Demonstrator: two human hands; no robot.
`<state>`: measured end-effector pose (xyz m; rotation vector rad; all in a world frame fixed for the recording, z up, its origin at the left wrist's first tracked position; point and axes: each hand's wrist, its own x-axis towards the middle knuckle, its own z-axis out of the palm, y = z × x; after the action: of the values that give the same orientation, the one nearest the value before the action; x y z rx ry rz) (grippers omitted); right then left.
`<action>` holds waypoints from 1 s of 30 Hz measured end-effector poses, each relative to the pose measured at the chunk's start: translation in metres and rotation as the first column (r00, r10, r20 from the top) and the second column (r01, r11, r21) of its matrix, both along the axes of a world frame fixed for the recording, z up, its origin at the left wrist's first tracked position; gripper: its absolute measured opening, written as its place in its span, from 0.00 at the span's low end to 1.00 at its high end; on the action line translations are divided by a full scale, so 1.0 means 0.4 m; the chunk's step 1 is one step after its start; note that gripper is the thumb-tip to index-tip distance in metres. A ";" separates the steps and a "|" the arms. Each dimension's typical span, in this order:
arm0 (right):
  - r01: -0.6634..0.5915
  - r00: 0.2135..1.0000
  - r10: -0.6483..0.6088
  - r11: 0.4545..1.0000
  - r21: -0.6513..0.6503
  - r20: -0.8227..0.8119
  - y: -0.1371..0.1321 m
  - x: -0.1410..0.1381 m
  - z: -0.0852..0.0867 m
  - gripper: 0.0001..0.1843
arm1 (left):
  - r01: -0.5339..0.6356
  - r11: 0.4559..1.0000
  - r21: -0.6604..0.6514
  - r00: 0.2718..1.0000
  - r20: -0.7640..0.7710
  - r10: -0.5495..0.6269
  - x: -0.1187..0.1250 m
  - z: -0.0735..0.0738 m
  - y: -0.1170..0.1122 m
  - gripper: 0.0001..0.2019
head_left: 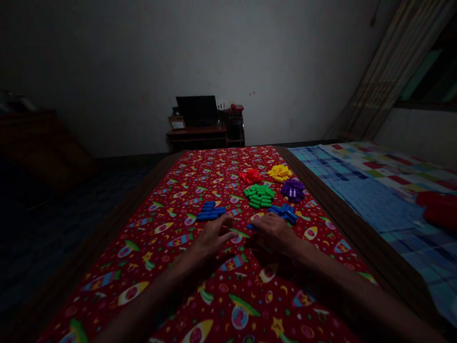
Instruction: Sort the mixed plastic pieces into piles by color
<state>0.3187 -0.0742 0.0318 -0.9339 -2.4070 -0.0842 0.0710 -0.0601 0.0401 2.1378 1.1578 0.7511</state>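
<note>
My right hand point(273, 230) is closed on a small blue cylinder point(251, 226), whose end pokes out past the fingertips. Close beyond that hand lies a loose pile of blue cylinders point(288, 213). My left hand point(216, 232) hovers with thumb and fingers apart, holding nothing. Just past its fingers, several blue cylinders point(208, 216) lie side by side in a group. Farther back are heaps of green cylinders point(260, 196), red pieces point(250, 176), yellow pieces point(280, 172) and purple pieces point(293, 189).
A red patterned cloth point(171, 267) covers the long surface under my arms. To the right is a bedding-like checked cloth point(357, 190) with a red cloth item point(437, 209). A desk point(196, 133) with a dark monitor point(197, 110) stands against the far wall.
</note>
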 end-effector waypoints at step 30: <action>-0.028 0.967 -0.055 0.947 -0.319 -0.248 0.004 -0.054 0.031 0.19 | -0.059 0.915 0.400 0.968 -0.202 0.151 -0.031 -0.052 0.037 0.18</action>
<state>0.2973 -0.0727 0.0442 -1.0337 -2.2095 0.4111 0.0584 -0.0454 0.0191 2.5656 1.3416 0.8611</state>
